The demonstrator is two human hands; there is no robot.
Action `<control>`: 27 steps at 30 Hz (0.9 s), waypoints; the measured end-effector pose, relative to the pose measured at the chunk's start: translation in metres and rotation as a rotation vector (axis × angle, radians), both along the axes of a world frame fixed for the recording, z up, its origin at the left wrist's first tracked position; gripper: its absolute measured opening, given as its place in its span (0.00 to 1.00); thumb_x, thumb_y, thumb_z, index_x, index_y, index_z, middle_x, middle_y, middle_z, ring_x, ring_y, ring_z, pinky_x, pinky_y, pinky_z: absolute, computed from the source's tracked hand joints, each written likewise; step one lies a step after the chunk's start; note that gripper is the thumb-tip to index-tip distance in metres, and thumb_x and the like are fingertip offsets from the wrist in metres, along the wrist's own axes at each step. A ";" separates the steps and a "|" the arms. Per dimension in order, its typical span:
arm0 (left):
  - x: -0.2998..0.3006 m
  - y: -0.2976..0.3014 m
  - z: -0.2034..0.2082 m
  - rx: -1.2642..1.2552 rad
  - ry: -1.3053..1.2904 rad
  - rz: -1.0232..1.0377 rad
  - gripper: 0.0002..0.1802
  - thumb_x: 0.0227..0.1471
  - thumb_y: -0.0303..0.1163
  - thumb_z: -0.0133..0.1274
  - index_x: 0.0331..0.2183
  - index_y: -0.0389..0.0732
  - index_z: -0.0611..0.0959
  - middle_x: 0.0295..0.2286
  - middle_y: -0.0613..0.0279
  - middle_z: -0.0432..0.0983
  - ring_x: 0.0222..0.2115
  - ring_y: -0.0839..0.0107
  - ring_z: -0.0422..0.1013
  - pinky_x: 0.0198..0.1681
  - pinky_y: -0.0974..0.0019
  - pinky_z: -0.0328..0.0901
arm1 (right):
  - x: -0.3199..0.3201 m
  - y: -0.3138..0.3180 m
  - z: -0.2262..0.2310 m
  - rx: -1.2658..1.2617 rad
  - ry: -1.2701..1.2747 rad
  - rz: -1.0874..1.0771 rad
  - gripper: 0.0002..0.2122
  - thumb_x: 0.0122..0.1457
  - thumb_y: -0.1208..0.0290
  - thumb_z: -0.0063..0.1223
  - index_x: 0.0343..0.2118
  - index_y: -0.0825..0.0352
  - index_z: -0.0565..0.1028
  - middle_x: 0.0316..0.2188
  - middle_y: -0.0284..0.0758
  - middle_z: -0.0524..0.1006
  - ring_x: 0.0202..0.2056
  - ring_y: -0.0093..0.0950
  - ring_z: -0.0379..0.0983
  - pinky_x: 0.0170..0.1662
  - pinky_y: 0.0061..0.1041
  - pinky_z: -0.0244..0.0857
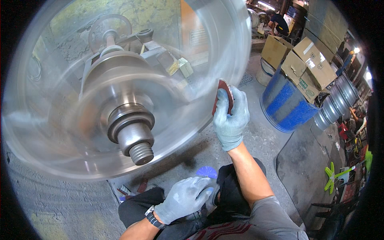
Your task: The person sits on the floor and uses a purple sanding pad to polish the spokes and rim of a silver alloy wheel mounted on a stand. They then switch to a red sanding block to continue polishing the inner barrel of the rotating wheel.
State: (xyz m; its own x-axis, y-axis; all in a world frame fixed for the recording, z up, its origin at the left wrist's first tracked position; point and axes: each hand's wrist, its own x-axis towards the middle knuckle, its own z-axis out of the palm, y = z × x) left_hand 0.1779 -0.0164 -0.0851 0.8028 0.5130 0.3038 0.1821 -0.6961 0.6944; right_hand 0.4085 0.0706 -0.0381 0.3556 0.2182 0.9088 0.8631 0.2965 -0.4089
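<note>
A large wheel rim [229,44] spins in front of me, blurred by its motion. It sits around a metal spindle [134,134] that ends in a coarse thread. Grey work gloves cover both my hands. My right hand [233,116] is raised beside the rim's right edge and pinches a folded piece of reddish-brown sandpaper [223,85]; whether the paper touches the metal I cannot tell. Low over my lap is my left hand [186,200], fingers loosely bent and thumb apart, with nothing visible in it. A dark-strapped watch [152,216] is on that wrist.
To the right stands a blue-and-grey drum [286,102] topped with open cardboard boxes [310,68]. Metal rims [340,100] are stacked beyond it. A dark mat [306,160] lies on the floor. Far back, a person [279,24] crouches. A bright green star-shaped base [330,177] is at far right.
</note>
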 end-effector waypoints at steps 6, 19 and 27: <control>-0.001 0.000 0.004 -0.010 0.045 0.002 0.17 0.61 0.37 0.63 0.46 0.36 0.86 0.37 0.46 0.83 0.37 0.46 0.80 0.40 0.50 0.75 | 0.002 -0.001 0.001 -0.013 -0.007 -0.010 0.08 0.66 0.77 0.62 0.47 0.67 0.81 0.31 0.42 0.77 0.28 0.42 0.76 0.32 0.38 0.70; 0.000 0.000 0.001 -0.012 0.038 -0.003 0.17 0.62 0.38 0.63 0.47 0.36 0.86 0.39 0.47 0.84 0.39 0.46 0.81 0.42 0.51 0.75 | 0.009 -0.002 -0.001 -0.061 0.102 0.004 0.09 0.66 0.76 0.62 0.48 0.66 0.81 0.32 0.41 0.77 0.29 0.40 0.76 0.34 0.37 0.71; -0.001 0.000 0.000 -0.006 0.043 -0.004 0.17 0.61 0.37 0.63 0.47 0.37 0.86 0.39 0.47 0.84 0.39 0.46 0.80 0.42 0.51 0.75 | 0.013 -0.001 -0.002 -0.049 0.149 0.002 0.09 0.67 0.74 0.62 0.48 0.67 0.81 0.36 0.44 0.80 0.33 0.42 0.79 0.37 0.38 0.73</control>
State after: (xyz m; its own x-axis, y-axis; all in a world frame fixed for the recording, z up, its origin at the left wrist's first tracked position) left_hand 0.1768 -0.0167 -0.0854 0.8174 0.5112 0.2657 0.2088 -0.6927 0.6904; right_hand 0.4213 0.0694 -0.0399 0.4852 0.2612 0.8345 0.7914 0.2746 -0.5461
